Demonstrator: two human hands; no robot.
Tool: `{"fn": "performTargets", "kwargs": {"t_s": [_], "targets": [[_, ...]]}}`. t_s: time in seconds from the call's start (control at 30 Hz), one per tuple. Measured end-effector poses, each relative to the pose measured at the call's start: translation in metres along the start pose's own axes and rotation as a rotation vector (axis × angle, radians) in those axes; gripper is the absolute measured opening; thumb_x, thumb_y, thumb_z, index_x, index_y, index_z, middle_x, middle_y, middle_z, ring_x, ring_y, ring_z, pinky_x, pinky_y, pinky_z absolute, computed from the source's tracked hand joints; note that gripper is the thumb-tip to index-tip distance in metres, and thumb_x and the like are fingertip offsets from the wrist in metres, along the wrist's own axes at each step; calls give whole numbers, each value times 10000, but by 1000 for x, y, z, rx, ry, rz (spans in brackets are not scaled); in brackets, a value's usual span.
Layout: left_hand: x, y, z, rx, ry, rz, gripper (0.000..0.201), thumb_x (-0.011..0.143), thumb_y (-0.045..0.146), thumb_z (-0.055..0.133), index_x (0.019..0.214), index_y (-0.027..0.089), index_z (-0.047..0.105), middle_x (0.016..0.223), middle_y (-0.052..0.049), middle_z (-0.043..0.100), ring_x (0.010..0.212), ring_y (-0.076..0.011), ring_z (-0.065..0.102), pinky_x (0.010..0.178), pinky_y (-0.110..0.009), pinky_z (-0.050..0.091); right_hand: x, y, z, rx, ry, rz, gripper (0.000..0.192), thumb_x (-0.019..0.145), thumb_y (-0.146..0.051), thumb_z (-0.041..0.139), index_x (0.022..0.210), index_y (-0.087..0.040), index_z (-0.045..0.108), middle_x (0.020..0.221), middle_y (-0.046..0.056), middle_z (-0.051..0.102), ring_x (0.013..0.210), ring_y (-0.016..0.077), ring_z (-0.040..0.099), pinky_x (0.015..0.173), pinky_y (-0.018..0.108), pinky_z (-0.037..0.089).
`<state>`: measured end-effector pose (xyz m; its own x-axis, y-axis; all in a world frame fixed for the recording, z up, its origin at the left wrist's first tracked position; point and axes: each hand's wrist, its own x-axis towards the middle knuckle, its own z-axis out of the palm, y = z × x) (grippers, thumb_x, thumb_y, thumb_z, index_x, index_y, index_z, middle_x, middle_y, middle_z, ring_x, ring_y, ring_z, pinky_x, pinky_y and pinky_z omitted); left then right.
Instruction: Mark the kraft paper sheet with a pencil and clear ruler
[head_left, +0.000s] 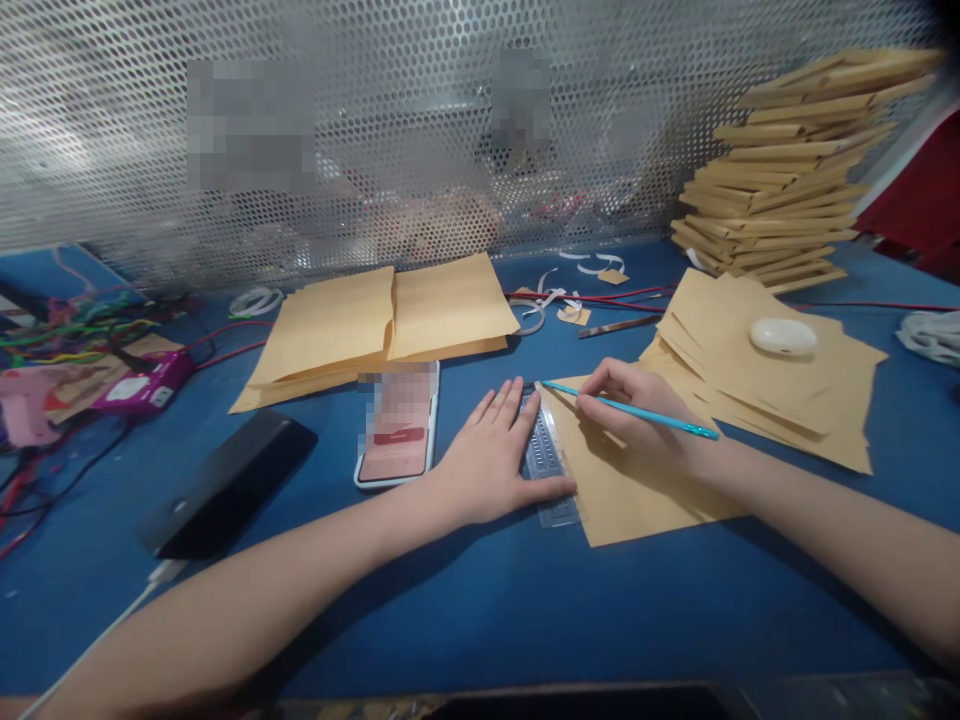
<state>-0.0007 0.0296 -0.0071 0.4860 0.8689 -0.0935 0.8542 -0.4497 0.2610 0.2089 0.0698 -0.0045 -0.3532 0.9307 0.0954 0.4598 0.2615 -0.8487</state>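
- Nearest you, your two bare forearms come in over the blue surface, the left from the near left and the right from the near right.
- Your left hand lies flat, fingers spread and closed on nothing, pressing the clear ruler down; the thumb runs along its near end.
- The ruler sits along the left edge of the brown paper sheet, which lies flat just right of centre. A clear plastic ruler looks stiff but slick on this surface, so it will likely slide unless you keep weight on its middle.
- Your right hand pinches a thin turquoise pen in a writing hold, the tip at the far end of the ruler and the tail pointing right. It looks light and rigid; a hold low, near the tip, should steer it best.
- The sheet appears thin, light and easy to crease; hold it flat under the ruler, not by a corner.
- Just left of your left hand lies a phone, screen up; further left, a black case.
- To the right, loose brown sheets are fanned out with a white oval object on top.
- Farther off lie folded brown envelopes, and at the far right a tall stack of envelopes leans.
- A perforated metal screen closes the far edge.
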Motion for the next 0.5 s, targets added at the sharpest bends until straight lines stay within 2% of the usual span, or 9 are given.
{"fn": "performTargets", "kwargs": {"t_s": [0.5], "targets": [[0,-1,1,-6,18,2,1038,770,822,357,1507,131,117,1549,-144,11,1423,-275,-13,1151,-452,74,0,-1,2,-20,28,-37,159,852,-346,584,746,-244,526,712,12,662,676,195,619,554,316,451]]}}
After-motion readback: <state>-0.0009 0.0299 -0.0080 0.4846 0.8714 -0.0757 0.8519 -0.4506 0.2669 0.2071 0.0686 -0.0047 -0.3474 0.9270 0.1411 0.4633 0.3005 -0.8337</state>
